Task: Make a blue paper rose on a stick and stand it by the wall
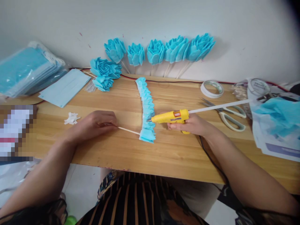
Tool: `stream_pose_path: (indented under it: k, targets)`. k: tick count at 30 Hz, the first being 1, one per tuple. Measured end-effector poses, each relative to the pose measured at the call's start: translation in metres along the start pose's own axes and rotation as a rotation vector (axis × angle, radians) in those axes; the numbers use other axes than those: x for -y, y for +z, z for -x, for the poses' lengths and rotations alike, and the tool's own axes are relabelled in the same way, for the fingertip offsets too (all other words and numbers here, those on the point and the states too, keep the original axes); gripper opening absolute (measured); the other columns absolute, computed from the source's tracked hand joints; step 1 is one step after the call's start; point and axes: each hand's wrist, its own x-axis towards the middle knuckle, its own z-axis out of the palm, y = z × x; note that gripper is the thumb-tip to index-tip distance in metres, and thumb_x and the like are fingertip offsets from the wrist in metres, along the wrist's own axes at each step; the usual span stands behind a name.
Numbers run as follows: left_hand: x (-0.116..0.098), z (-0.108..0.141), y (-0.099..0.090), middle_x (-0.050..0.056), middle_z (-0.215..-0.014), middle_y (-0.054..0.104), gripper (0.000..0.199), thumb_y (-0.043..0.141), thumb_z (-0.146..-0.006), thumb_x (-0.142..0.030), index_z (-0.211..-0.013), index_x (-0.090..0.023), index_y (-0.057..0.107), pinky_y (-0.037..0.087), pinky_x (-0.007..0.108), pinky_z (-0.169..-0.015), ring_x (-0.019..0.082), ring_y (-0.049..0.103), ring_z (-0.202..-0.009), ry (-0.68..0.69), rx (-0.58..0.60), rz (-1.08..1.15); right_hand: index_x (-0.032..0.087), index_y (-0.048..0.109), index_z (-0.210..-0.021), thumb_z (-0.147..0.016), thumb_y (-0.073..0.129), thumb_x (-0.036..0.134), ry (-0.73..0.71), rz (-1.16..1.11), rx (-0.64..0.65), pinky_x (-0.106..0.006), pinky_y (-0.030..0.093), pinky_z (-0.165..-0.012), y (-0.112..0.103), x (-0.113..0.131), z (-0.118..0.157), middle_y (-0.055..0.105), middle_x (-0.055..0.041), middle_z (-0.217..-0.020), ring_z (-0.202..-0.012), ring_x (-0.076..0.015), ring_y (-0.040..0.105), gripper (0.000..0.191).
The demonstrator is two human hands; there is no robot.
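Note:
My left hand (99, 124) pinches a thin wooden stick (128, 130) near the table's middle. The stick's far end touches the bottom of a pleated blue strip (148, 107), which lies lengthwise away from me. From the right, my right hand (191, 124) grips a yellow glue gun (170, 117). Its nozzle is over the lower part of the strip, and whether it touches is unclear. A long white glue stick (220, 106) juts from the gun's back, passing over the scissors (231, 120).
Several blue flowers on sticks (156, 52) lean against the wall. Blue sheets (65, 87) and a plastic-wrapped pack (25, 68) lie left, near white scraps (72, 118). At right are a tape roll (211, 89) and a bag with blue pieces (278, 125). A black cord hangs below my right hand.

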Motion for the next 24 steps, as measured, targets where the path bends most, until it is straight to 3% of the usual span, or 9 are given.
stream_pose_path:
  k: [13, 24]
  targets:
    - [-0.0005, -0.0001, 0.0005, 0.004, -0.086, 0.066, 0.021, 0.052, -0.102, -0.027, -0.09, -0.017, 0.067, 0.045, 0.021, -0.07, 0.013, 0.063, -0.077, 0.035, -0.023, -0.008, 0.018, 0.07, -0.095, -0.078, 0.075, 0.054, 0.024, 0.0, 0.005, -0.03, 0.044, -0.063, -0.0003, -0.0009, -0.0003, 0.059, -0.0011, -0.076, -0.068, -0.0147, 0.053, 0.04]
    - [0.0012, 0.0017, 0.0005, 0.004, -0.089, 0.066, 0.021, 0.052, -0.102, -0.027, -0.092, -0.018, 0.067, 0.046, 0.022, -0.072, 0.014, 0.063, -0.08, -0.01, 0.0, 0.008, 0.018, 0.071, -0.103, -0.079, 0.075, 0.053, 0.026, 0.004, 0.004, -0.029, 0.044, -0.062, -0.0007, -0.0004, -0.0003, 0.06, -0.0013, -0.076, -0.068, -0.0147, 0.053, 0.042]
